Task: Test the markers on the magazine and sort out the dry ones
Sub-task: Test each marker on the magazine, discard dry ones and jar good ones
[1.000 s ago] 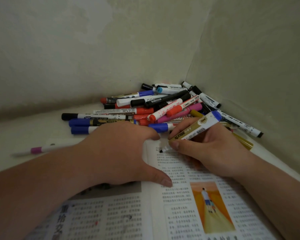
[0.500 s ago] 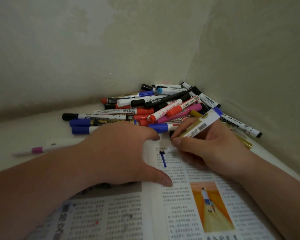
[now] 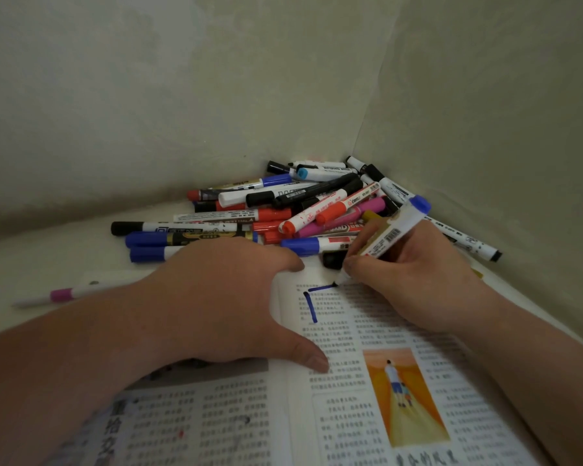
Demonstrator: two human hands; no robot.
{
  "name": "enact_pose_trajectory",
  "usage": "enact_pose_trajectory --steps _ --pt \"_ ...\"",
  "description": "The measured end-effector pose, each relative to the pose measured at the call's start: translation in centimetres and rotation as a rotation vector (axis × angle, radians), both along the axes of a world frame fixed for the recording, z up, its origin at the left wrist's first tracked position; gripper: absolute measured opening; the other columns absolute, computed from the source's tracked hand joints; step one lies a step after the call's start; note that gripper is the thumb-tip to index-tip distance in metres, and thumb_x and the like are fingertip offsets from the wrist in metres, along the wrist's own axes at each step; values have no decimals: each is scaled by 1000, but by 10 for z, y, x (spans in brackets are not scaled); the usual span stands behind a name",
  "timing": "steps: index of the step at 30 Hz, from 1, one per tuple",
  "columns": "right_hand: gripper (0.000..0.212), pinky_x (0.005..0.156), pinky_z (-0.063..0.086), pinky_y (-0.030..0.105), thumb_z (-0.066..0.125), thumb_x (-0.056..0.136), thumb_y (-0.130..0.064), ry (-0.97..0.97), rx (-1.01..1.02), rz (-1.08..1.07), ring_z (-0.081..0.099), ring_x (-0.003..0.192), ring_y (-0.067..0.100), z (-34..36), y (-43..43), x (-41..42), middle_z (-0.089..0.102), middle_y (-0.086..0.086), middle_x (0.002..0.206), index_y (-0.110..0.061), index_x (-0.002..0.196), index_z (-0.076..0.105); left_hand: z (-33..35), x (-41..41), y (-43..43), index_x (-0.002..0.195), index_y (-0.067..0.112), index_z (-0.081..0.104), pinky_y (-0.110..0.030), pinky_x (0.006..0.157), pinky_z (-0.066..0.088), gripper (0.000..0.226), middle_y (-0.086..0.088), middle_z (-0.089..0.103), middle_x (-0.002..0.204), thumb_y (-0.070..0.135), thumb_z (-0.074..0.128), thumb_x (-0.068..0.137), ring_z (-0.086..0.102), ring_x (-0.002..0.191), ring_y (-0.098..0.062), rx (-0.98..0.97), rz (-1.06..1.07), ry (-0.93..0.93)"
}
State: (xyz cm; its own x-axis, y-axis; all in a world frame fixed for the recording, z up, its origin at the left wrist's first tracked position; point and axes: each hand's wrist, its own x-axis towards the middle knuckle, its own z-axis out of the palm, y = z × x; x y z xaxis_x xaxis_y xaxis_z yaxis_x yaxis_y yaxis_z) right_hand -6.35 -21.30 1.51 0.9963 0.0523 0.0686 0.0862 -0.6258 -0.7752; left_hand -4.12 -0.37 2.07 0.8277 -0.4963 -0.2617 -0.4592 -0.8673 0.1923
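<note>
An open magazine (image 3: pixel 334 408) lies in front of me, printed text on both pages and an orange picture on the right page. My left hand (image 3: pixel 223 297) presses flat on the left page near the fold, thumb on the right page. My right hand (image 3: pixel 414 280) grips a blue marker (image 3: pixel 394 232) with a white and gold barrel, its tip touching the right page. Blue ink marks (image 3: pixel 312 302) show there: one vertical stroke and one horizontal stroke ending at the tip. A pile of markers (image 3: pixel 300 210) in several colours lies in the corner behind the magazine.
Pale walls meet in a corner right behind the marker pile. A single pink-banded white marker (image 3: pixel 64 294) lies apart on the surface at the left. A black cap (image 3: pixel 332 258) lies at the magazine's top edge. A long black-tipped marker (image 3: pixel 468 243) lies along the right wall.
The marker first drew a vertical blue stroke downward, then moved up and right, leaving a horizontal blue stroke. My left hand has stayed pressed on the magazine.
</note>
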Motion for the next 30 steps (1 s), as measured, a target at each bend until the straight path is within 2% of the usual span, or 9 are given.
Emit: enact_pose_trajectory --steps 6,8,14,16,19,27,30 --pt "12 50 43 14 72 82 -2 63 60 91 57 52 5 -1 -5 0 61 -3 58 -6 71 68 0 0 1 146 55 24 -29 108 36 120 28 38 150 102 48 39 42 133 -4 -6 -11 -11" --pt "14 49 42 14 73 81 0 84 76 124 56 51 5 -2 -7 -1 61 -2 57 -7 70 68 -1 -1 1 145 56 25 -29 106 36 119 28 39 148 102 49 39 43 131 -5 -10 -3 -17" --pt "7 62 48 16 76 85 -18 -7 177 160 65 66 5 -6 -4 -3 70 -7 72 -21 79 74 -2 1 0 146 55 24 -30 106 37 122 27 39 150 104 47 37 44 132 -5 -6 -1 -29" --pt "10 67 53 20 76 88 -16 -3 120 165 70 74 8 -5 -3 -4 73 -5 79 -23 81 74 -2 1 0 146 55 24 -31 108 37 122 26 38 151 104 47 37 43 133 -6 -5 -1 -21" --pt "11 67 56 24 75 88 -15 21 70 175 71 75 12 -3 -2 -4 73 -3 79 -23 80 74 -2 1 0 146 55 24 -31 108 36 123 26 38 151 104 47 36 43 133 -6 -10 2 -18" --pt "14 62 50 14 74 87 -12 -6 25 137 67 68 4 -2 -2 -4 70 -7 74 -22 78 72 -3 2 0 146 55 24 -30 107 38 123 27 39 149 105 45 35 44 130 -5 -8 -3 -22" --pt "12 62 51 15 75 87 -10 1 36 157 68 68 6 -2 -3 -4 72 -4 73 -18 79 73 -3 1 0 146 55 25 -30 107 37 123 27 39 149 104 45 35 44 131 -5 -7 0 -26"
